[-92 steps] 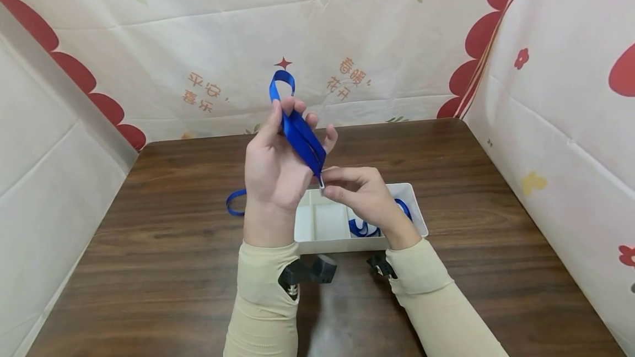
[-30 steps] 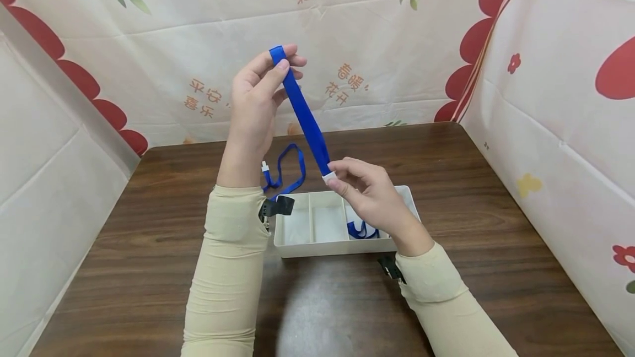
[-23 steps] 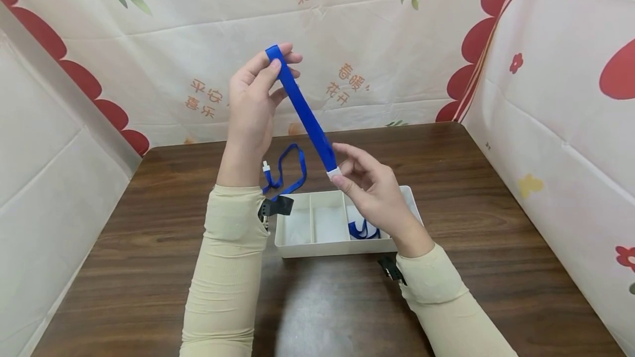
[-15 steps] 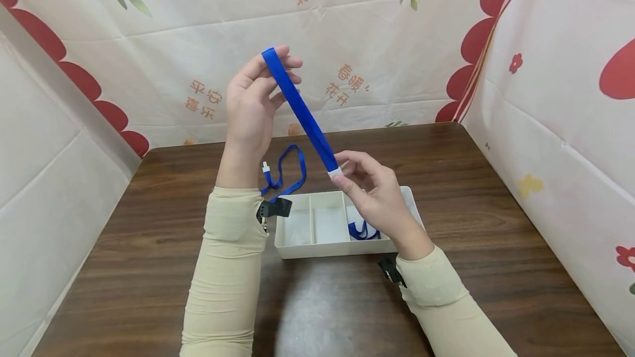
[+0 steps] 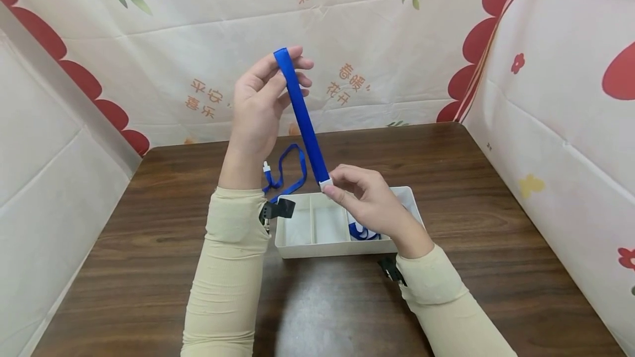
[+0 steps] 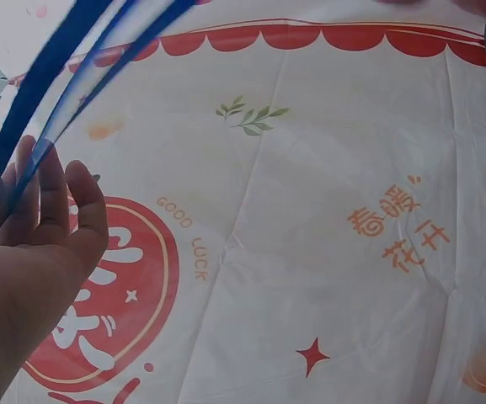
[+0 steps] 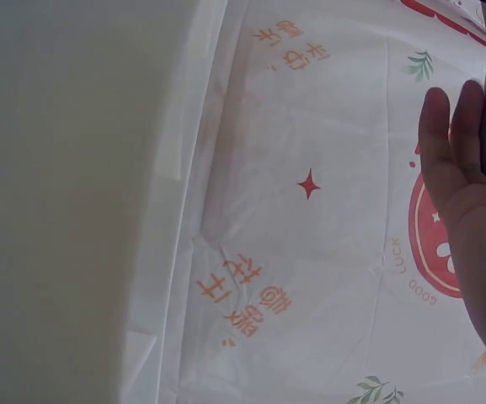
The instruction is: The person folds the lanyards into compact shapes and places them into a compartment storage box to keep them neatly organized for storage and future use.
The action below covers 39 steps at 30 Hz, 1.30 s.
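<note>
A blue lanyard (image 5: 303,120) is stretched on a slant over the table between both hands. Its looped upper end lies over the fingers of my left hand (image 5: 258,106), thumb against the strap. At the lower end, my right hand (image 5: 374,197) pinches a white plastic clip (image 5: 325,183) between thumb and forefinger. In the left wrist view the strap (image 6: 36,88) splits into separate bands, running up from the left hand (image 6: 49,240). The right wrist view shows the right hand (image 7: 470,185) at its edge, its grip hidden there.
Below the hands, a white divided tray (image 5: 337,248) stands on the brown wooden table (image 5: 173,247). More blue strap (image 5: 364,231) lies in one compartment, partly behind the right hand. Another blue lanyard (image 5: 301,167) with a white clip lies behind the tray. Printed cloth (image 5: 322,26) hangs at the back.
The strap, earlier folded across the left palm, is now drawn out long. The left hand has risen, uncovering the lanyard behind the tray. Lately the right hand has dipped slightly with the clip.
</note>
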Motion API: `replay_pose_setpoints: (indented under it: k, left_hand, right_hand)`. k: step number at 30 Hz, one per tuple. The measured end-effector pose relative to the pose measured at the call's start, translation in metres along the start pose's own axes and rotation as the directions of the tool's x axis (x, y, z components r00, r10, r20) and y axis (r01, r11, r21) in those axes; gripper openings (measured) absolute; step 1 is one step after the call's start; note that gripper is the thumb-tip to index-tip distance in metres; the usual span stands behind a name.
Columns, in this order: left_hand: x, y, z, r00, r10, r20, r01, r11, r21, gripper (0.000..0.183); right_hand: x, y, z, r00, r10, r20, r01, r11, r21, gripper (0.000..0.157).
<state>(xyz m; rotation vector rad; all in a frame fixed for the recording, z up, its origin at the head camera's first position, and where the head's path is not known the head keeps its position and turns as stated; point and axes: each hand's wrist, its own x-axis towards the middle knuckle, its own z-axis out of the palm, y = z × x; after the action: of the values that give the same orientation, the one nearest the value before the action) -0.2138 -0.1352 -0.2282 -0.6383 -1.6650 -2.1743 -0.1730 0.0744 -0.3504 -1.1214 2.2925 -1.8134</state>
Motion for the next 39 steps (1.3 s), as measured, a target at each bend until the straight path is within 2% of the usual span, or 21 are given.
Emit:
replay_pose_setpoints:
  k: [6,11,15,20,24,27,29,33,36,39]
  left_hand:
    - [0.001,0.005,0.000,1.000,0.024,0.006,-0.024,1.000,-0.004,0.029]
    - [0.002,0.006,0.001,1.000,0.019,0.000,-0.019,0.999,-0.026,0.029]
    - [0.002,0.007,0.001,1.000,0.024,-0.004,-0.024,0.999,-0.034,0.029]
    - [0.003,0.010,0.000,0.999,0.038,0.007,-0.038,0.999,-0.026,0.031]
    - [0.005,0.014,0.000,1.000,0.009,0.005,-0.008,0.997,-0.074,0.040]
    - [0.006,0.017,0.000,1.000,-0.004,0.012,0.005,0.995,-0.100,0.041]
    - [0.006,0.018,0.000,1.000,-0.012,0.025,0.014,0.998,-0.068,0.037]
    - [0.005,0.020,-0.002,0.997,-0.044,0.066,0.038,0.996,0.086,0.032]
    - [0.004,0.022,-0.004,0.991,-0.082,0.110,0.058,0.977,0.205,0.035]
    - [0.003,0.023,-0.008,0.977,-0.120,0.175,0.065,0.953,0.296,0.040]
  right_hand:
    - [-0.001,0.002,0.002,0.994,-0.064,-0.089,0.063,0.998,-0.017,0.008]
    - [-0.001,0.001,0.003,0.983,-0.058,-0.175,0.059,0.998,0.004,0.006]
    - [-0.001,-0.002,0.003,0.970,0.007,-0.242,0.000,1.000,0.030,0.006]
    - [-0.002,-0.004,0.003,0.944,0.140,-0.297,-0.118,0.989,0.092,0.011]
    - [-0.003,-0.004,0.003,0.931,0.186,-0.314,-0.132,0.974,0.187,0.018]
    - [-0.001,-0.004,0.002,0.926,0.180,-0.333,-0.118,0.973,0.197,0.021]
    - [-0.001,-0.005,0.001,0.922,0.175,-0.345,-0.121,0.978,0.171,0.023]
    - [0.000,-0.005,-0.001,0.922,0.190,-0.336,-0.158,0.980,0.121,0.026]
    - [-0.001,-0.004,-0.004,0.923,0.228,-0.311,-0.213,0.974,0.081,0.023]
    - [-0.002,-0.002,-0.007,0.923,0.250,-0.293,-0.252,0.967,0.031,0.021]
